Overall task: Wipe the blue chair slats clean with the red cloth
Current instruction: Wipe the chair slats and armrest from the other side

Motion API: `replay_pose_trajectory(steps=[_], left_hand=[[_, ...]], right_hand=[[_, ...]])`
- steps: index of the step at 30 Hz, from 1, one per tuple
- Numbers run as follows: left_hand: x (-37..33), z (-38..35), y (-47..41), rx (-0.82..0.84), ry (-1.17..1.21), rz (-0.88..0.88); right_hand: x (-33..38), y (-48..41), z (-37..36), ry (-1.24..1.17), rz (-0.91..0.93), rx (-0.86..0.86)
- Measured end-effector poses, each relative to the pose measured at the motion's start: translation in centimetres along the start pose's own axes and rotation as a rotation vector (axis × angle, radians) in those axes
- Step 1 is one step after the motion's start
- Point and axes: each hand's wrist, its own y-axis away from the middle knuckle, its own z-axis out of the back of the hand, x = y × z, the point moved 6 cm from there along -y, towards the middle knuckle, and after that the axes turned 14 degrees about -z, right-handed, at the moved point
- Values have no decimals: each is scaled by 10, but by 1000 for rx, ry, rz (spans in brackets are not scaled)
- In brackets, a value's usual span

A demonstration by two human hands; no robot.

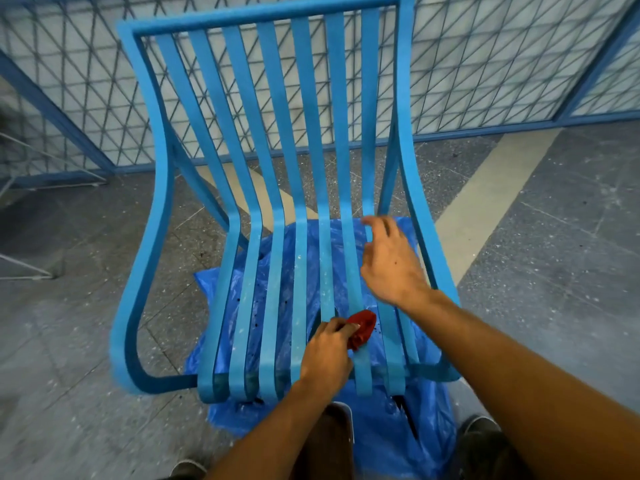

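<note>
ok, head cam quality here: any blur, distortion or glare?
Head view: wide-angle bowing curves the fence and chair frame; frame edges smear at the far left; right hand fingertips slightly motion-blurred; red cloth and left hand sharp; light flat, no glare.

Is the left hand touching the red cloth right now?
Touching. The head view shows the left hand pinching the bunched red cloth between its fingers, pressing it on a seat slat.
</note>
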Motion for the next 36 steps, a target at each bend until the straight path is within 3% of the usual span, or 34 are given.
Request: replay_pose_trajectory(steps=[2, 4, 7, 10, 15, 18, 20, 25, 31, 36], left_hand=[[6, 2, 3, -63, 117, 32], [11, 6, 7, -168, 230, 93], [4, 9, 16, -295, 272, 131], [-16, -1, 18, -253, 213, 51], [-34, -28, 32, -128, 70, -60], [-29, -34, 47, -80, 93, -11], [-18, -30, 52, -141, 142, 67], [-13, -11, 54, -469, 260, 240], [-39, -37, 56, -250, 115, 10], [-4, -23, 43, -348, 139, 178]], right_hand=[[-18, 26, -31, -245, -135, 190], [-51, 49, -57, -430, -343, 271], [-97, 76, -83, -482, -610, 270], [-117, 89, -90, -516, -710, 173], [-123, 88, -108, -633, -776, 208], [-120, 81, -106, -614, -767, 223], [-120, 75, -107, -615, -770, 243], [-115, 63, -114, -657, -788, 175], [-112, 49, -121, -679, -819, 125], [-110, 43, -126, -741, -787, 135]])
